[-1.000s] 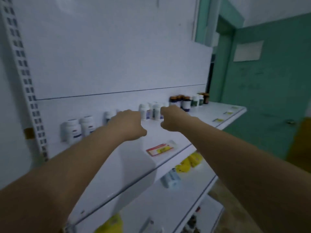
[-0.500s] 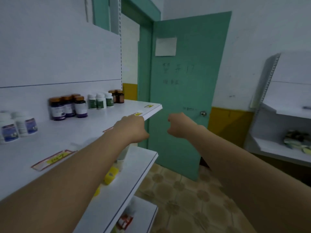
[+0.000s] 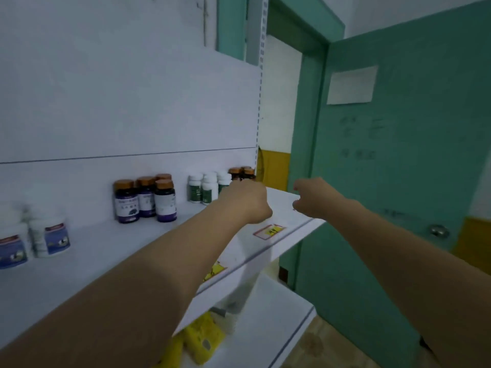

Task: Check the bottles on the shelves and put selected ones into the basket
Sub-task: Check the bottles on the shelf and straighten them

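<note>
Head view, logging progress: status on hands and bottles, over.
Left hand and right hand curled, holding nothing. Green-label bottles upright on shelf, just beyond left hand. Basket out of view. Nothing between hand and bottles.

Dim, cool, even light fills the room and gives the white top shelf [image 3: 93, 251] a bluish-grey cast. Soft shadow pools beneath it, over the yellow packs [image 3: 204, 338]. The white jars [image 3: 50, 235] at far left are smeared with blur, while the dark bottles [image 3: 144, 199] look sharper. Writing on the green door [image 3: 398, 168] is soft. Wide-angle distortion tilts and bows the shelf upright [image 3: 259, 75] and the door's edges.
</note>
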